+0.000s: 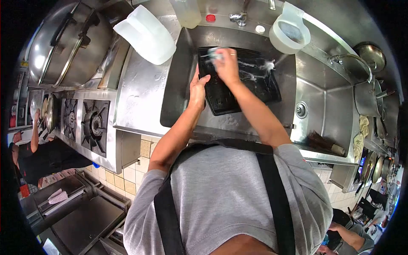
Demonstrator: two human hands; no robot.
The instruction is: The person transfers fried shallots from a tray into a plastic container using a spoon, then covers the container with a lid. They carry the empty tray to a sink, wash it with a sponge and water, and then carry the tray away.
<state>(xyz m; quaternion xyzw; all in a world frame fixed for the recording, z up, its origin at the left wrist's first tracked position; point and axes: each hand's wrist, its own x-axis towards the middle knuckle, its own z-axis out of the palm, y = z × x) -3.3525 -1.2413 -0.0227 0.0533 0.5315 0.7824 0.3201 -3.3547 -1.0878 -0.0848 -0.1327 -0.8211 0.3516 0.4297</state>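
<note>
A black rectangular tray with soapy streaks lies tilted in the steel sink. My left hand grips the tray's left edge and holds it steady. On the tray's upper left part my right hand presses a pale, foamy sponge; a ring shows on one finger. Foam patches sit on the tray's right side.
A white plastic jug and a clear bottle stand on the counter left of the tap. A white strainer container sits at the sink's back rim. A brush lies at the front right. Gas burners and another person are at the left.
</note>
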